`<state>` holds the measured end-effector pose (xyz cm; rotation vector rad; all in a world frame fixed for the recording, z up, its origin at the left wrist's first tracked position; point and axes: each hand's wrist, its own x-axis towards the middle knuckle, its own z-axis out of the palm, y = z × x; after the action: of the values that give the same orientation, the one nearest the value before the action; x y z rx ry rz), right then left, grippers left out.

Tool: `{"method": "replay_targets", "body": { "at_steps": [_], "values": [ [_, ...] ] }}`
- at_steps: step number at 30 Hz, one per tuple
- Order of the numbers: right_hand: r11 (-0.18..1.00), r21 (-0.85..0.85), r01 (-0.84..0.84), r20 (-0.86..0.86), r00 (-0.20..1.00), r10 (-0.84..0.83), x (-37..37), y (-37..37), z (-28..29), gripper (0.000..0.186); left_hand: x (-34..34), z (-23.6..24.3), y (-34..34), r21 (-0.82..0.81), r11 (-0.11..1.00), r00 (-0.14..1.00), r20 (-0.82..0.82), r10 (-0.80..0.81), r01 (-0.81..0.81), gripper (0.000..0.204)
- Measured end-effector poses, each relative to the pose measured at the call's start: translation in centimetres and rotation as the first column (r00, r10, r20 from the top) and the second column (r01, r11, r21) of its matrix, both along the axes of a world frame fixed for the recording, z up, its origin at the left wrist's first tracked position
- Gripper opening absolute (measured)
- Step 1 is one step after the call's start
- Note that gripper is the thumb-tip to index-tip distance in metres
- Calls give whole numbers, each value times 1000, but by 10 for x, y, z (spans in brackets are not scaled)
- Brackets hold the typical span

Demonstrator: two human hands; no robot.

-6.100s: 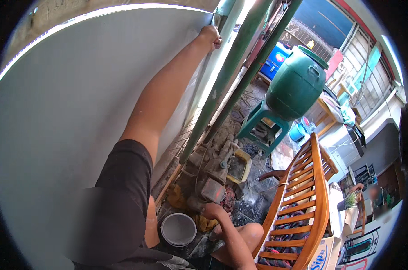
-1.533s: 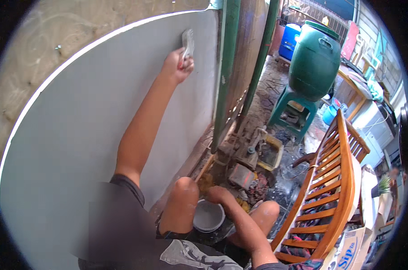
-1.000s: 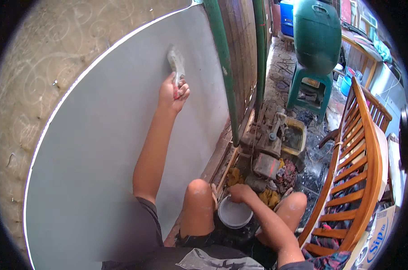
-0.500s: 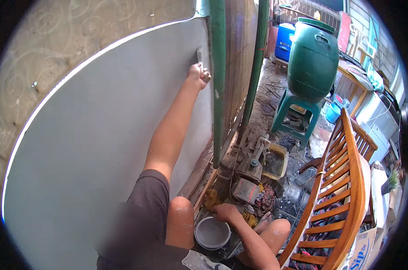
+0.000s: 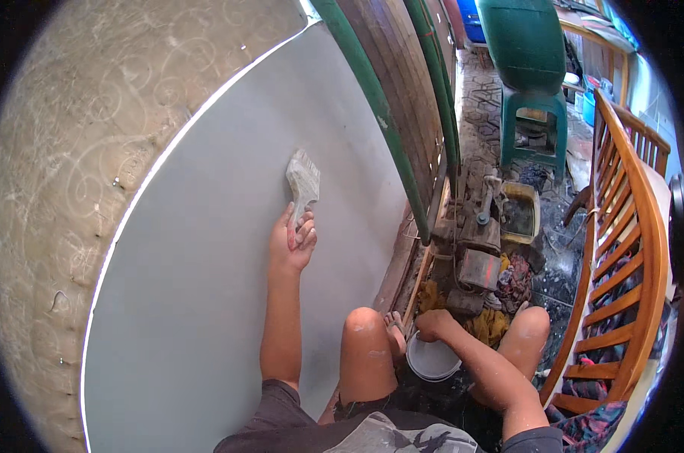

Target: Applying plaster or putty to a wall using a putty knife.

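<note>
My left hand (image 5: pixel 292 241) grips the handle of a wide paintbrush (image 5: pixel 302 181), whose head is coated pale grey and lies against the smooth grey panel (image 5: pixel 191 302) on my left. My right hand (image 5: pixel 432 325) is closed at the far rim of a white bucket (image 5: pixel 431 361) between my bent knees; its fingertips are hidden. The bucket's inside looks pale grey. Yellow rags (image 5: pixel 485 326) lie just beyond it, beside a patterned cloth (image 5: pixel 515 281).
A slatted wooden bench (image 5: pixel 625 302) lines my right. Ahead are green posts (image 5: pixel 387 128), grimy machinery (image 5: pixel 479 268), a yellowish basin (image 5: pixel 536 215) and a green barrel (image 5: pixel 523 45) on a plastic stool (image 5: pixel 553 128). A patterned beige surface (image 5: pixel 78 128) borders the panel.
The brush, in my left hand, is lower on the panel than half a second ago, away from its far upper edge. The view has tilted and shifted. My right hand stays at the bucket.
</note>
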<state>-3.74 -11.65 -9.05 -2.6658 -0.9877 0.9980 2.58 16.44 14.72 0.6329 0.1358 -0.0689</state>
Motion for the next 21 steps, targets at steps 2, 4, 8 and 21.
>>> {"method": "replay_targets", "body": {
  "at_steps": [2,4,8,21],
  "values": [
    [1000,13,-2,-2,1000,2,-3,-1,1,30,10,2,-12,79,995,998,-12,54,-53,34],
    [998,58,-15,25,1000,14,-3,-3,-3,29,33,4,-25,146,984,995,-10,103,-100,34],
    [999,-13,45,-35,998,-45,2,-4,18,28,110,-2,-44,117,991,995,77,56,-65,31],
    [992,-32,120,-7,993,-120,25,-22,-14,28,246,-207,-62,-104,918,833,-392,-391,383,35]
  ]
}}
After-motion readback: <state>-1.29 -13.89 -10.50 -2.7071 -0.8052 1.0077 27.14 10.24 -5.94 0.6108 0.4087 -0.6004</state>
